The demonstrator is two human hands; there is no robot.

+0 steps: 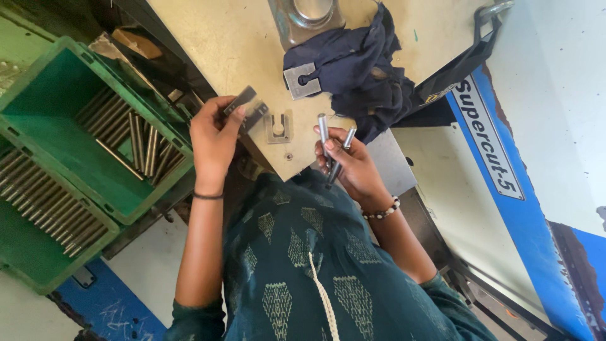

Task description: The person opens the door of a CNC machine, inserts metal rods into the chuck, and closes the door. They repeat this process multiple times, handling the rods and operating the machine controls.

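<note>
Gauging steel pins at a cramped machine table.
The left hand (214, 136) pinches a flat metal gauge plate (243, 104); the right hand (353, 164) clamps two steel pins (331, 142) upright over the table's near edge. Seemingly mid-check; the next move needs a pin lined squarely to the plate. The green crate (38, 82) of pins crowds the left, dark cloth (353, 63) ahead.

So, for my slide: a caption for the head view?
Left hand holds a flat gauge, right hand two steel pins.
</note>
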